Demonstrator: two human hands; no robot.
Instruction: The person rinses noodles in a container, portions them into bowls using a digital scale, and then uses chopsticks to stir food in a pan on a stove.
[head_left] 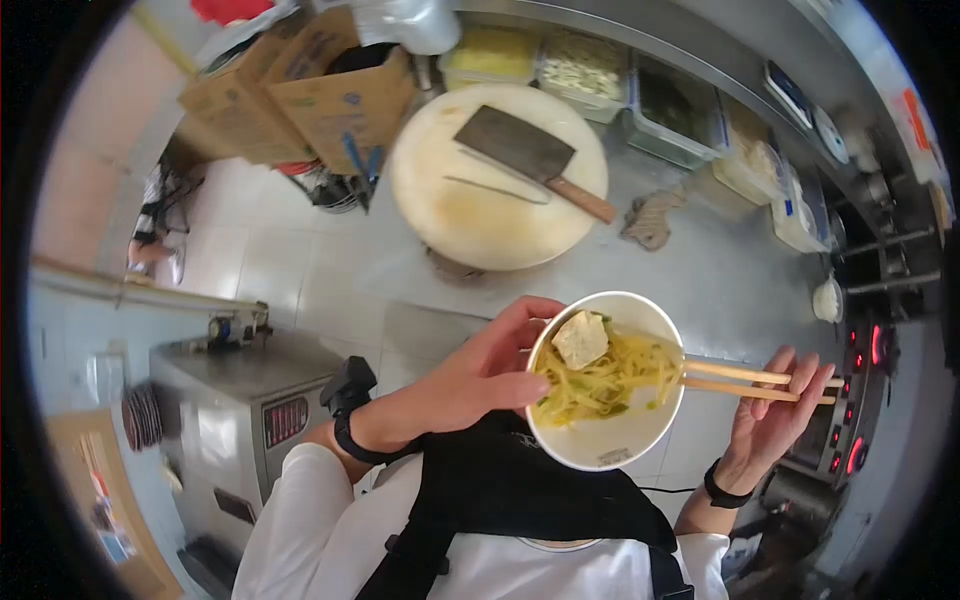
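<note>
My left hand grips a white paper bowl by its left side, thumb at the rim, tilted so its inside faces me. In the bowl lie yellowish noodles with bits of green, and a pale tofu-like cube sits on top. My right hand is closed around a pair of wooden chopsticks. Their tips reach over the bowl's right rim, close to the noodles. Bands circle both my wrists.
Beyond the bowl, a cleaver rests on a round chopping board on the steel counter. A crumpled cloth lies beside it. Food tubs line the back. Cardboard boxes stand left; a control panel with red lights is right.
</note>
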